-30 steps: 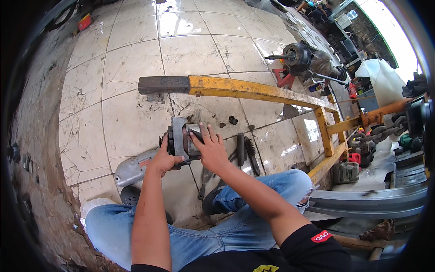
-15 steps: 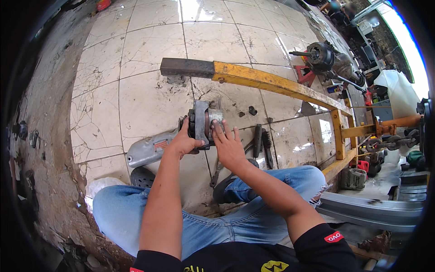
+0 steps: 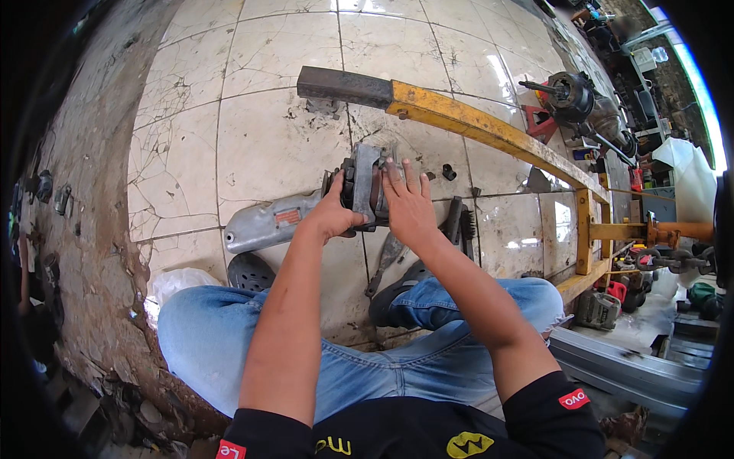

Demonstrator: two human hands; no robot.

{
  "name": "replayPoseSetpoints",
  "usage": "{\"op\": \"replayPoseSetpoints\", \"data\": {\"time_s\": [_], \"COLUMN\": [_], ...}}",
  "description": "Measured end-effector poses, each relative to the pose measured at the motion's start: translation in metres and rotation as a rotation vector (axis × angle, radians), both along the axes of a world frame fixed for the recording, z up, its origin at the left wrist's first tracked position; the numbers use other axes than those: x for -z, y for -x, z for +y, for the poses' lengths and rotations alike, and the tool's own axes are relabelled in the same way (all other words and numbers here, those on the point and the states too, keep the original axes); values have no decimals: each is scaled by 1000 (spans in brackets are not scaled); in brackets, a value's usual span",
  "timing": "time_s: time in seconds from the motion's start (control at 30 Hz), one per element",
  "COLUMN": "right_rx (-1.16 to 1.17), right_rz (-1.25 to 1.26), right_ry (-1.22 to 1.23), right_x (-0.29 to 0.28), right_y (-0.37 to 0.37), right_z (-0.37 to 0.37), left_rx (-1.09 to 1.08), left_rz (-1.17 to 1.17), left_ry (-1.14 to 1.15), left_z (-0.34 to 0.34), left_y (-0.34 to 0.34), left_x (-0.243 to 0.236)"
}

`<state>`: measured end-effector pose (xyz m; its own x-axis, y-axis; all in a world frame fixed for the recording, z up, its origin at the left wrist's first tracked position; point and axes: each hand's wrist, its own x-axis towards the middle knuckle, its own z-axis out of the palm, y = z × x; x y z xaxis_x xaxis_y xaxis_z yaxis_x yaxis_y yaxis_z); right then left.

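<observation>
The grey metal assembly (image 3: 365, 181) is clasped by the left hand (image 3: 330, 214) and touched at right by the outspread right hand (image 3: 411, 210); tipping could be caused by uneven pressure.

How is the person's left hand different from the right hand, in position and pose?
The left hand is on the left side of the grey metal part; the right hand is on its right. The left hand's thumb reaches across the part's near end, while the right hand lies flatter, fingers stretched forward. Both are bare and touch the part.
</observation>
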<state>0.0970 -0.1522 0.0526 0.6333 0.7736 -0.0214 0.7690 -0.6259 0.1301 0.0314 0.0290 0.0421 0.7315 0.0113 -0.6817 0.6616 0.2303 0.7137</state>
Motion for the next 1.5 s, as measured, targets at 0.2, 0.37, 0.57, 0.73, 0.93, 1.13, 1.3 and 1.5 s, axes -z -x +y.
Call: {"op": "replayPoseSetpoints", "data": {"time_s": [0.2,0.37,0.57,0.73,0.93,1.13,1.3,1.5], "right_rx": [-117,10,-85,68,140,139,202,202], "right_rz": [30,89,67,169,210,156,376,285], "right_ry": [35,-6,60,56,91,79,142,149], "right_x": [-4,-4,-2,-7,-6,-1,-16,-8], "right_y": [29,-15,38,6,14,18,-23,30], "right_z": [-14,13,-11,19,19,18,37,10], "left_rx": [-2,29,-11,20,36,37,41,37], "left_rz": [0,12,-38,-27,-30,-52,-54,-41], "left_ry": [-7,-36,-13,-64,-83,-96,-110,-60], "left_z": [4,0,3,1,4,4,2,3], "left_y": [3,-2,4,2,3,4,3,4], "left_x": [-1,-4,9,8,8,8,11,16]}}
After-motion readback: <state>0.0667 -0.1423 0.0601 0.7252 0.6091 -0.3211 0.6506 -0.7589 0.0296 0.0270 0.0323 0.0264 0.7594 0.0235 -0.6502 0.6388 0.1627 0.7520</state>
